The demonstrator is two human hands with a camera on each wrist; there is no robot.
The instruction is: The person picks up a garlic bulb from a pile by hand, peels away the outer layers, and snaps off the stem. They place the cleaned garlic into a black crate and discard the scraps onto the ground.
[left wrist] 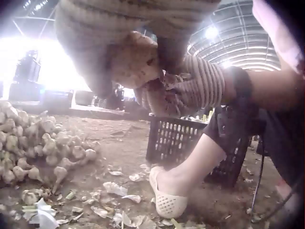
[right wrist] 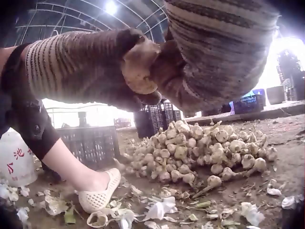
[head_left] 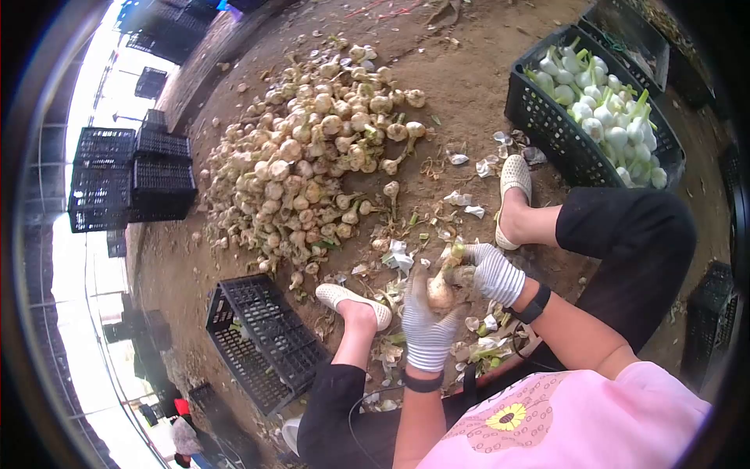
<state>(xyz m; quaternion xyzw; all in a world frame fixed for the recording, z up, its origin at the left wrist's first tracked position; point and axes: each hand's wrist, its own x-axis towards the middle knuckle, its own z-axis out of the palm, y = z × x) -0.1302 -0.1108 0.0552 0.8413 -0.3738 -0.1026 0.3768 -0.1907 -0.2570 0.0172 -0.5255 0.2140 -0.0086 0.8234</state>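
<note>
A brown-skinned bulb (head_left: 440,292) with a short stem is between the two gloved hands, above the littered ground. My left hand (head_left: 428,322), in a striped glove, grips the bulb from below and the side. My right hand (head_left: 494,273) has its fingers curled at the stem end, by the bulb's upper side. In the left wrist view the bulb (left wrist: 135,59) shows dirty, pale skin; in the right wrist view the bulb (right wrist: 139,66) is partly covered by fingers. Whether the right fingers hold anything besides the stem is hidden.
A heap of unpeeled bulbs (head_left: 293,160) lies ahead to the left. White peeled bulbs (head_left: 617,137) fill a black crate (head_left: 558,117) at the right. Another black crate (head_left: 269,344) stands by the left foot. Peelings (head_left: 398,256) litter the ground between the shoes.
</note>
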